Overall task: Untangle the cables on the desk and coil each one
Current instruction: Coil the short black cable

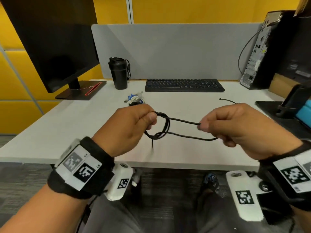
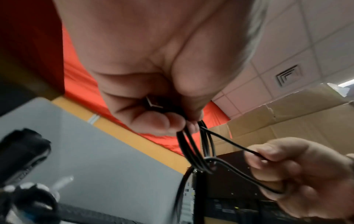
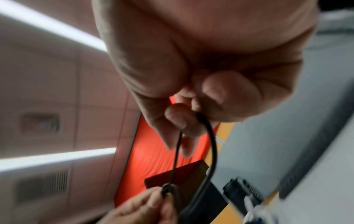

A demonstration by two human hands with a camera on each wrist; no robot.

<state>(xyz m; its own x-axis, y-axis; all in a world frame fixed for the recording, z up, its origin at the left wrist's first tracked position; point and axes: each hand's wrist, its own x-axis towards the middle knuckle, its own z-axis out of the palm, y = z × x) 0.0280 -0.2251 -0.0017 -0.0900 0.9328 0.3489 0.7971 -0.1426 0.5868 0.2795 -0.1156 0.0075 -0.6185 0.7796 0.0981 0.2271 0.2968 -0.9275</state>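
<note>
Both grips are clenched on the black cable (image 1: 183, 121), held above the table (image 1: 193, 105): left hand (image 1: 127, 128) pinching the small coil, right hand (image 1: 234, 125) pulling a loop. It looks light and limp; I'd hold near the crossings. Only the left wrist view shows a dark plug (image 2: 153, 104) tucked in the palm.

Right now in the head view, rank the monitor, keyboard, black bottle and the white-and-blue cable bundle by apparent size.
1. monitor
2. keyboard
3. black bottle
4. white-and-blue cable bundle

The monitor sits closer and angled, so its lead is partly perspective.
</note>
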